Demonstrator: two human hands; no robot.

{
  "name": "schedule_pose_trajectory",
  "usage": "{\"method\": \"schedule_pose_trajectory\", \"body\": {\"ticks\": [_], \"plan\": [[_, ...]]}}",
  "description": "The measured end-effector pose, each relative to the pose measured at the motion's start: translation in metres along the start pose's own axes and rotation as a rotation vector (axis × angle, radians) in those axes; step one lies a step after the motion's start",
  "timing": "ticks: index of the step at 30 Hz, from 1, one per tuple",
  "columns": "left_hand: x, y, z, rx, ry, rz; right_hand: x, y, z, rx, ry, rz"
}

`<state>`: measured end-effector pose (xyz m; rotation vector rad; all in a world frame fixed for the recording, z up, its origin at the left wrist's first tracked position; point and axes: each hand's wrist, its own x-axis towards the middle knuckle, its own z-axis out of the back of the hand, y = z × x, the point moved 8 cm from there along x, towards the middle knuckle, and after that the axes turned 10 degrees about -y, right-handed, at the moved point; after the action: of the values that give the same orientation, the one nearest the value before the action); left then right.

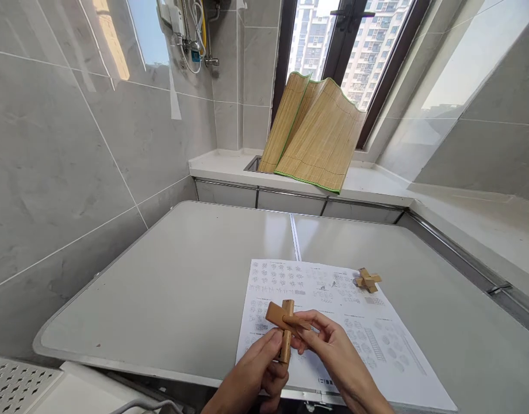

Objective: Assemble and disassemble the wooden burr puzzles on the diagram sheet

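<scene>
Above the front of a printed sheet (316, 368), both of my hands hold interlocking wooden puzzle pieces. My left hand (260, 365) is closed round the lower part of an upright wooden puzzle piece (286, 348). Across its upper part lies a second, flatter wooden puzzle piece (275, 314), pinched at its right end by the fingers of my right hand (329, 342). Where the two pieces meet is partly hidden by my fingers. On the sheet's far right corner rests an assembled cross-shaped wooden puzzle (368, 280), apart from both hands.
The sheet, covered in small printed diagrams, lies on a pale folding table (161, 299) with a centre seam. Behind it, a bamboo mat (320, 135) leans over a counter ledge (230, 164) by the window. A white perforated panel (20, 382) sits at the lower left.
</scene>
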<state>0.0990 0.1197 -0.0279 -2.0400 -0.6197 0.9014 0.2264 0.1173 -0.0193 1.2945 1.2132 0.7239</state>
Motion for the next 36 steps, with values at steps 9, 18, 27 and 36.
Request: {"method": "schedule_pose_trajectory", "body": {"ticks": [9, 18, 27, 36], "plan": [[-0.017, -0.016, -0.027, -0.096, 0.189, 0.054, -0.020, 0.009, 0.005, 0.091, 0.107, -0.007], [0.008, 0.008, -0.024, 0.047, 0.031, 0.014, -0.023, 0.004, 0.023, 0.209, 0.126, -0.029], [0.014, -0.027, 0.009, 0.597, -0.393, -0.423, 0.020, -0.004, 0.105, 0.319, -0.280, -0.040], [-0.007, -0.048, 0.038, 1.040, -0.475, -0.633, 0.073, -0.002, 0.148, 0.404, -0.461, 0.025]]}}
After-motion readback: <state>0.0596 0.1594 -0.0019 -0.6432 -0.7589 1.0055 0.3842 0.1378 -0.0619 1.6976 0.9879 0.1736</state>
